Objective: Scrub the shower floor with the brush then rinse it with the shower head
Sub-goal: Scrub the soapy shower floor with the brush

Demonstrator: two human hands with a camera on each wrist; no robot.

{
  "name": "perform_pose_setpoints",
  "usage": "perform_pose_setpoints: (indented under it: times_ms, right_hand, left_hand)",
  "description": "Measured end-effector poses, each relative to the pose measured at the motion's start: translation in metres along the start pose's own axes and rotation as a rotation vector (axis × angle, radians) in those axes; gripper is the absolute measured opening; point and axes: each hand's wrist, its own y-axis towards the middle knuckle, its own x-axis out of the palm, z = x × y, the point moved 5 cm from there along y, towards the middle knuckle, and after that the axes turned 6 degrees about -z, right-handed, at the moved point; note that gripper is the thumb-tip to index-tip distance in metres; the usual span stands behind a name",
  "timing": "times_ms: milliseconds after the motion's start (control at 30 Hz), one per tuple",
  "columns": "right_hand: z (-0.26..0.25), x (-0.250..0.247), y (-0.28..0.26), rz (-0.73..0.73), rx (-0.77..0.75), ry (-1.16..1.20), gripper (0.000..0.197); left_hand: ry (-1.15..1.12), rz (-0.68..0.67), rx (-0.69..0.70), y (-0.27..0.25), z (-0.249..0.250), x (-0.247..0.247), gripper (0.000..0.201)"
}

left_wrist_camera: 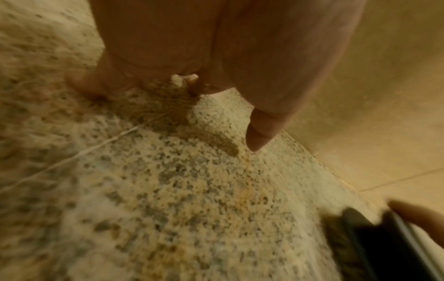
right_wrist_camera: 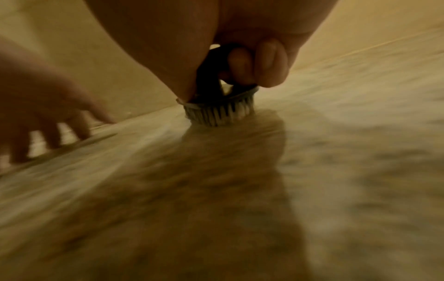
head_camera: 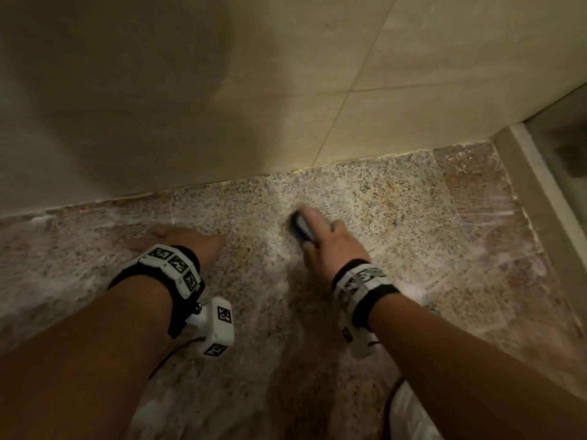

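**Q:** Where is the scrub brush?
**A:** The scrub brush (head_camera: 303, 228) stands on the speckled shower floor (head_camera: 413, 223). It is near the foot of the tiled wall (head_camera: 286, 90) and well apart from the raised curb (head_camera: 536, 198) at the right edge.

**Q:** Orientation?
**A:** The bristles (right_wrist_camera: 218, 114) face down and touch the floor. The dark loop handle (right_wrist_camera: 209, 76) faces up. In the head view the long axis runs diagonally. The exposed end points away from the person, toward the wall and slightly left. The near end is covered by the hand.

**Q:** State of the right hand?
**A:** The right hand (head_camera: 333, 249) grips the brush from above. In the right wrist view its fingers curl through the loop handle, and one digit reaches down to the rim of the base on the left side.

**Q:** State of the left hand?
**A:** The left hand (head_camera: 187, 241) holds nothing. Its fingers are spread, with the tips bearing on the floor. It sits left of the brush, apart from it.

**Q:** Surface condition?
**A:** Whitish streaks (head_camera: 495, 211) fan across the floor around the brush. The floor is blurred in the right wrist view.

**Q:** Other equipment?
**A:** Each wrist carries a black band with white marker blocks (head_camera: 173, 268).
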Motion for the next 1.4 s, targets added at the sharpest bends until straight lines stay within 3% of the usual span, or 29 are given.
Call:
perform_pose_setpoints:
  times_ms: [100,167,233,300,333,367,433,467,600,700,767,833,933,1033,1100,1200,1267,1400]
  right_hand:
    - [0.054,-0.029,0.005,0.111,0.264,0.057,0.064]
    - [0.059,-0.036,0.012,0.145,0.390,0.101,0.066]
    - [0.032,-0.025,0.015,0.131,0.359,0.121,0.067]
    - [-0.009,-0.001,0.010,0.102,0.169,0.133,0.068]
    - [-0.028,0.013,0.004,0.057,0.051,0.114,0.067]
    - [-0.039,0.023,-0.003,0.001,-0.031,0.085,0.067]
    - [-0.031,0.028,-0.014,-0.031,-0.069,0.054,0.067]
    - [-0.016,0.022,-0.015,-0.011,-0.046,0.067,0.066]
    - [0.049,-0.025,0.001,0.113,0.232,0.173,0.065]
    - [0.055,-0.041,0.032,0.189,0.382,0.271,0.062]
    - [0.025,-0.039,0.045,0.236,0.300,0.283,0.059]
    - [-0.006,-0.026,0.050,0.170,0.135,0.225,0.062]
    - [0.016,-0.027,0.051,0.136,0.044,0.177,0.062]
    - [0.087,-0.068,0.062,0.269,0.141,0.277,0.060]
    - [0.136,-0.096,0.076,0.370,0.291,0.349,0.053]
    - [0.150,-0.109,0.089,0.420,0.439,0.372,0.041]
    - [0.121,-0.097,0.086,0.378,0.399,0.338,0.040]
    - [0.068,-0.059,0.065,0.168,0.060,0.156,0.060]
  left_hand:
    - [0.011,0.018,-0.029,-0.004,0.000,-0.001,0.099]
    - [0.022,0.013,-0.064,-0.016,0.001,-0.001,0.112]
    - [0.037,0.033,-0.069,-0.002,-0.002,0.005,0.128]
    - [0.032,0.091,-0.057,0.013,0.000,0.006,0.162]
    - [0.040,0.077,-0.049,0.010,0.001,0.006,0.162]
    - [0.069,0.050,-0.052,0.016,-0.001,0.008,0.148]
    - [0.060,-0.007,-0.017,0.012,0.000,0.006,0.121]
    - [0.039,-0.005,-0.006,0.001,0.003,0.003,0.121]
    - [-0.083,0.043,-0.095,0.025,-0.008,0.010,0.152]
    - [-0.080,0.058,-0.112,0.044,0.001,0.020,0.177]
    - [-0.007,0.033,-0.078,0.023,0.027,0.026,0.161]
    - [-0.043,0.028,-0.088,-0.009,0.058,0.033,0.148]
    - [0.039,0.045,-0.136,-0.026,0.091,0.044,0.152]
    - [0.127,0.087,-0.171,-0.019,0.094,0.051,0.159]
    - [0.136,0.099,-0.186,-0.015,0.096,0.051,0.163]
    - [0.120,0.096,-0.207,-0.017,0.102,0.047,0.166]
    - [0.144,0.094,-0.217,-0.019,0.104,0.046,0.167]
    - [0.131,0.093,-0.206,-0.018,0.099,0.047,0.168]
